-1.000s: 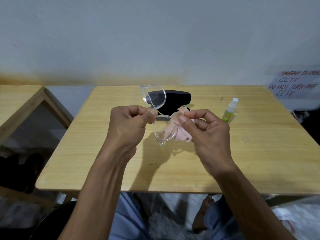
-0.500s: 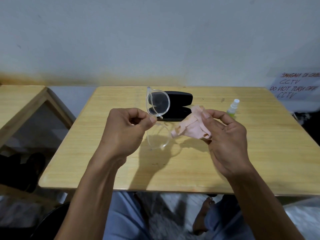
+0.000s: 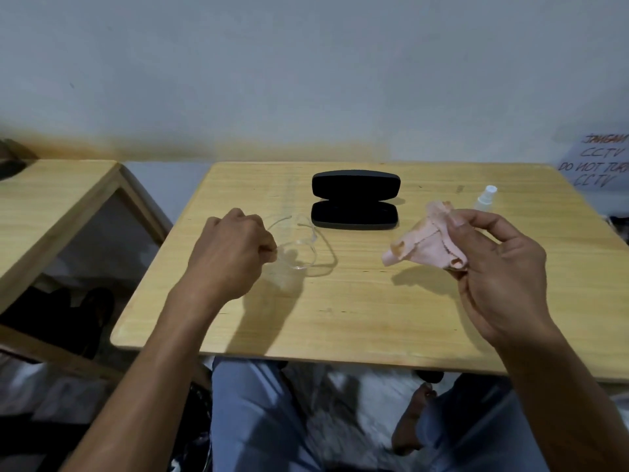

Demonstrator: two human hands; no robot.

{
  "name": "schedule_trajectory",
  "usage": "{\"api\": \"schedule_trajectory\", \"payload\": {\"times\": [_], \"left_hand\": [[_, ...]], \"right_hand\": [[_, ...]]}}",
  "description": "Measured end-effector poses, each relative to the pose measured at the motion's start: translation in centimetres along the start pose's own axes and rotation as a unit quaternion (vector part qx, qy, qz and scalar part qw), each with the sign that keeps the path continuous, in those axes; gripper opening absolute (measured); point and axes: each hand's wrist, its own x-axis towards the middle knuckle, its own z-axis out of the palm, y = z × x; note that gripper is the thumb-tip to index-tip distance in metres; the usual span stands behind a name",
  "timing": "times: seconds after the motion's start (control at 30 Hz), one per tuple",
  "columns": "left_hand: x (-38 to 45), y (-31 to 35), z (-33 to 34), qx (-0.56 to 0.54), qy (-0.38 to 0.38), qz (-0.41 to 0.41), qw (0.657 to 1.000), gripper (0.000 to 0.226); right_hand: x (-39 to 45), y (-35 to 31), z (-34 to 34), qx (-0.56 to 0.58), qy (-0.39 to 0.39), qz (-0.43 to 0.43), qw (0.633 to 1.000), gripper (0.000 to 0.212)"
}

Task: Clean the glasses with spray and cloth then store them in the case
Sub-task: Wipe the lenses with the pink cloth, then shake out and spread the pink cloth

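My left hand is pinching the clear glasses; my right hand is pinching the pink cloth. Wiping looks finished; the open case is waiting.

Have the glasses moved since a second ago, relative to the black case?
Yes. The glasses, earlier held up overlapping the black case, now sit lower and left of it near the table, in the left hand's grip.
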Motion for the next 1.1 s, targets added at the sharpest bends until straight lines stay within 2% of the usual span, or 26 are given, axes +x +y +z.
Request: {"api": "schedule_trajectory", "payload": {"times": [0.2, 0.47, 0.57, 0.63, 0.7, 0.8, 0.93, 1.0, 1.1], "left_hand": [[0.3, 0.5, 1.4, 0.050, -0.025, -0.002, 0.998, 0.014], [0.6, 1.2, 2.0, 0.047, -0.034, -0.010, 0.998, 0.018], [0.5, 1.3, 1.6, 0.043, -0.053, -0.019, 0.998, 0.034], [0.2, 1.7, 1.1, -0.005, -0.025, -0.019, 0.999, 0.043], [-0.5, 2.8, 0.3, -0.111, 0.040, -0.021, 0.993, 0.041], [-1.7, 5.8, -0.6, -0.270, 0.108, -0.026, 0.957, 0.028], [-3.0, 9.3, 0.1, -0.374, 0.088, -0.001, 0.923, 0.025], [-3.4, 10.3, 0.8, -0.400, 0.087, -0.025, 0.912, 0.021], [-3.7, 10.9, 1.3, -0.469, 0.087, -0.064, 0.876, 0.008]], "right_hand": [[-0.7, 0.4, 0.3, 0.008, -0.011, 0.010, 1.000, 0.022], [-0.5, 1.0, 0.1, 0.011, -0.017, 0.016, 1.000, 0.017], [-0.4, 1.3, 0.1, 0.017, -0.015, 0.023, 0.999, 0.013], [-0.4, 1.5, 0.1, 0.022, -0.016, 0.033, 0.999, 0.006], [-0.6, 1.6, 0.2, 0.023, -0.020, 0.042, 0.999, 0.008], [-1.2, 1.9, 0.7, 0.022, -0.046, 0.055, 0.997, 0.013], [-2.7, 2.1, 0.9, -0.009, -0.103, 0.037, 0.994, 0.015], [-3.3, 2.1, 0.7, -0.038, -0.124, 0.014, 0.991, 0.017], [-3.7, 2.0, 0.6, -0.058, -0.135, -0.004, 0.989, 0.019]]}}
